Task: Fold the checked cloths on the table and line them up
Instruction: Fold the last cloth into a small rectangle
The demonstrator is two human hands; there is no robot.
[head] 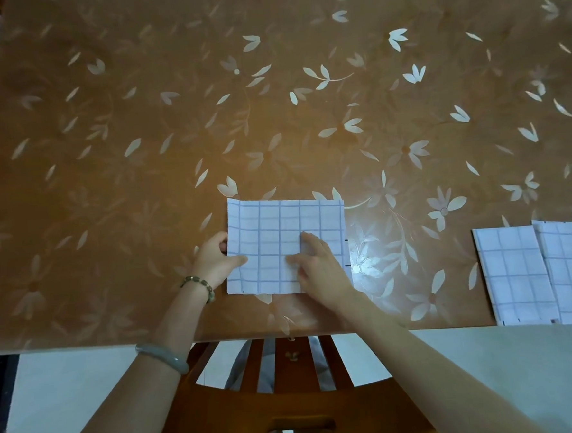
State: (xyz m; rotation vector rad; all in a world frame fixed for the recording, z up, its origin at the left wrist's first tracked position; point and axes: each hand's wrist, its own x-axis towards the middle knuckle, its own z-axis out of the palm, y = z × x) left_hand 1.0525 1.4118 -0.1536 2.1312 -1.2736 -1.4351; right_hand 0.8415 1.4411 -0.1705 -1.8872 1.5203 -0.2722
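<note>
I have one checked cloth (281, 236) in front of me, lying flat on the table (139, 141) close to its near edge, roughly in the middle of my view. It looks already folded at least once, since layered edges show along its left and near sides. My left hand (213, 259) pinches the cloth's left edge, thumb on top and fingers curled under or beside the margin. My right hand (318, 268) lies loosely flat on the cloth's near right part, pressing it down and gripping nothing.

Off to my right, well apart from this piece, two folded cloths (542, 267) lie side by side along the near edge, slightly overlapping, their long axes running away from me (a third may start at the frame edge, but I cannot tell).

What the coming move turns on, as I judge it: the cloth in hand is a little wider left to right than deep, while the finished ones are narrow strips pointing away from me. So the remaining fold should carry the left edge across to the right edge, with the crease running away from me. My left hand already holds that edge; my right is the nearer one to the row for sliding the piece over afterwards
</note>
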